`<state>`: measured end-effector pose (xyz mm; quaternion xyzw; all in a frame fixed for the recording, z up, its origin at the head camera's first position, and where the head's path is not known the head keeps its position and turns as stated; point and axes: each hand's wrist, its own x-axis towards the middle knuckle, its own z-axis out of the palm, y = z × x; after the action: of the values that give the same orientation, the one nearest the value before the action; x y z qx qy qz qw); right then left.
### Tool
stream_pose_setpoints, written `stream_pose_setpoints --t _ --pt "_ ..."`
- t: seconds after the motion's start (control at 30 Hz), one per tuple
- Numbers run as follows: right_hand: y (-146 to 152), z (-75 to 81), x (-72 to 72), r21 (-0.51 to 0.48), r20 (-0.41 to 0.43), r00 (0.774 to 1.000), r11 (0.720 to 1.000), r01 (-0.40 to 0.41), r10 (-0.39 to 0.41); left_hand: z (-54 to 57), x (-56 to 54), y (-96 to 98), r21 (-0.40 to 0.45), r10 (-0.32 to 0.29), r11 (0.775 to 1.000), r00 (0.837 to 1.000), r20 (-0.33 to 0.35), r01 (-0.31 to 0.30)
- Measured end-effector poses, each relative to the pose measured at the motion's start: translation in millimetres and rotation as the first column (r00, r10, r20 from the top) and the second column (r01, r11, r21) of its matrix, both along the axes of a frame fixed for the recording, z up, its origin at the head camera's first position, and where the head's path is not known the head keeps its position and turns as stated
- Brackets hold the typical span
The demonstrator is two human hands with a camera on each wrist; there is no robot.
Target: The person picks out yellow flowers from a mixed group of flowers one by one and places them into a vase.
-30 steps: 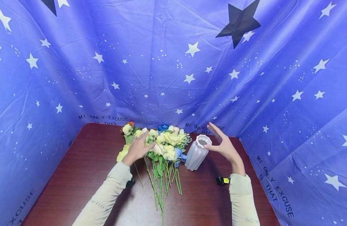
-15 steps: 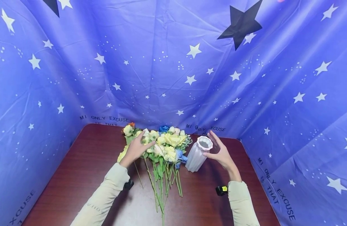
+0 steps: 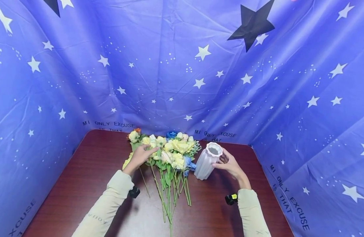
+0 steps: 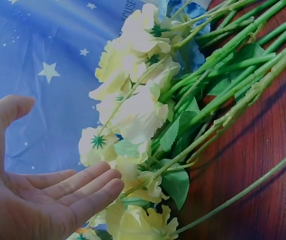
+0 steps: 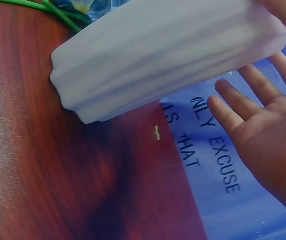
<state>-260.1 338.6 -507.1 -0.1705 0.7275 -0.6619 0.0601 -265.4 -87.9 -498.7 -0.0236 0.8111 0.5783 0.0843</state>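
Observation:
My left hand [image 3: 139, 157] hovers over the left side of a bunch of artificial flowers [image 3: 177, 145], mostly cream and yellow, lying on the table. In the left wrist view, its fingers [image 4: 90, 187] are extended and overlap the yellow blooms, thumb apart. To the right of the bunch stands a pale, ribbed vase [image 3: 204, 164] with a scalloped rim and an open mouth. My right hand [image 3: 231, 167] is at the vase's right side, thumb in front and fingers behind. The right wrist view shows these fingers [image 5: 243, 95] loosely spread close to the vase wall.
Long green stems [image 3: 169, 197] point toward the near edge of the brown table [image 3: 81, 184]. Blue blooms [image 3: 188, 163] lie between the bunch and the vase. A blue star-printed cloth [image 3: 158, 82] hangs around the back and sides.
My right hand has come down and closer around the vase's upper part, its fingers passing behind it. My left hand has lowered slightly, its thumb and fingers nearer together. Vase and flowers stay put.

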Motion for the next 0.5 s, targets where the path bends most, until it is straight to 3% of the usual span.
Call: stream_pose_setpoints --t 0.27,0.5 --pt "6.4 -17.8 1.3 0.000 0.091 0.996 1.000 -0.023 0.023 -1.1 2.3 -1.4 0.108 -0.010 0.994 0.998 0.057 0.004" --pt "11.6 -35.5 2.8 -0.026 0.116 0.991 0.998 -0.061 0.064 -0.7 5.0 -2.6 0.081 0.016 0.996 0.996 0.090 -0.024"
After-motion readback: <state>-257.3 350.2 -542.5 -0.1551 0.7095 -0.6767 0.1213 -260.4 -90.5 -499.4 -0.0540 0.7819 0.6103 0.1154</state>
